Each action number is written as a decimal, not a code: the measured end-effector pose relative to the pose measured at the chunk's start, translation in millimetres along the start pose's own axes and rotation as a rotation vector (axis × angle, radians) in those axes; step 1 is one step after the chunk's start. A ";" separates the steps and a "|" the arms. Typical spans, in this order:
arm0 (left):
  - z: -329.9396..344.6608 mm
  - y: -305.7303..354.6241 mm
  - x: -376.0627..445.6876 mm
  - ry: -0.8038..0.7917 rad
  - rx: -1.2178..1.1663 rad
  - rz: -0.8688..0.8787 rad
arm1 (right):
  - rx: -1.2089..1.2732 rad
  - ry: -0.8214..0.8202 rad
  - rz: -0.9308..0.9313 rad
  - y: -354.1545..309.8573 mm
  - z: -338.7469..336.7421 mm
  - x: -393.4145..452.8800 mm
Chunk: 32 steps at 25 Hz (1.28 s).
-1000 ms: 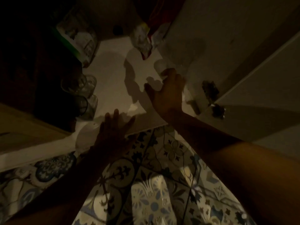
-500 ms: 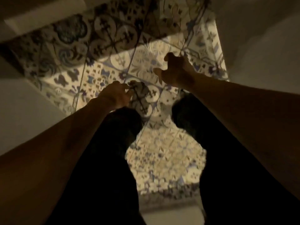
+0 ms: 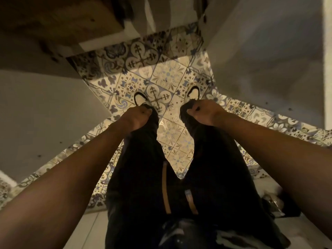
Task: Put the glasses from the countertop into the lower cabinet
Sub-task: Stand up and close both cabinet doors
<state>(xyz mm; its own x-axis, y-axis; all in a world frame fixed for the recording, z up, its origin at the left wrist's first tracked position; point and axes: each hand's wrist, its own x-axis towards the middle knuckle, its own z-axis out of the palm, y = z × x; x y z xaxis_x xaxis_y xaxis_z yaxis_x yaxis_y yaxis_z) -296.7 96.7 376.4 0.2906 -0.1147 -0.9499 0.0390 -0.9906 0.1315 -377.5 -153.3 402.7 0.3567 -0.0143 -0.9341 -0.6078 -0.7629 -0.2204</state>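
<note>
My hands have dropped: left hand [image 3: 137,117] and right hand [image 3: 203,114] now fisted on my trouser legs [image 3: 143,159], frame center, over the tiled floor [image 3: 168,74].

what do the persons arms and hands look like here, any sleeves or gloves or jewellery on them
Both forearms are bare as far up as the frame shows, with no sleeve in view. The left hand and the right hand wear no gloves, and no watch, band or ring is visible on either, though the light is dim. Below them are dark trousers with tan drawstrings.
</note>
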 end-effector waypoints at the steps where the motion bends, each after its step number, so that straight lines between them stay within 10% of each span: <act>1: -14.9 10.4 -17.7 0.043 -0.095 0.001 | 0.039 0.049 0.009 -8.0 -17.2 -19.9; 16: -91.8 43.1 -215.0 0.431 -0.221 0.328 | 0.552 0.524 -0.314 -83.1 -107.6 -197.5; 32: 30.1 -29.0 -250.2 0.536 -0.501 -0.002 | 0.084 0.260 -0.136 17.3 -69.4 -179.6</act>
<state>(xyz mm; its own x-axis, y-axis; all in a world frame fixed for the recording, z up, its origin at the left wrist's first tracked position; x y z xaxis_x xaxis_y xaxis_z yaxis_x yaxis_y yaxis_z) -399.3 151.8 601.7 0.7127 0.0669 -0.6983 0.4352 -0.8228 0.3654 -402.8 -208.8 586.2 0.6023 -0.0889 -0.7933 -0.5948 -0.7129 -0.3716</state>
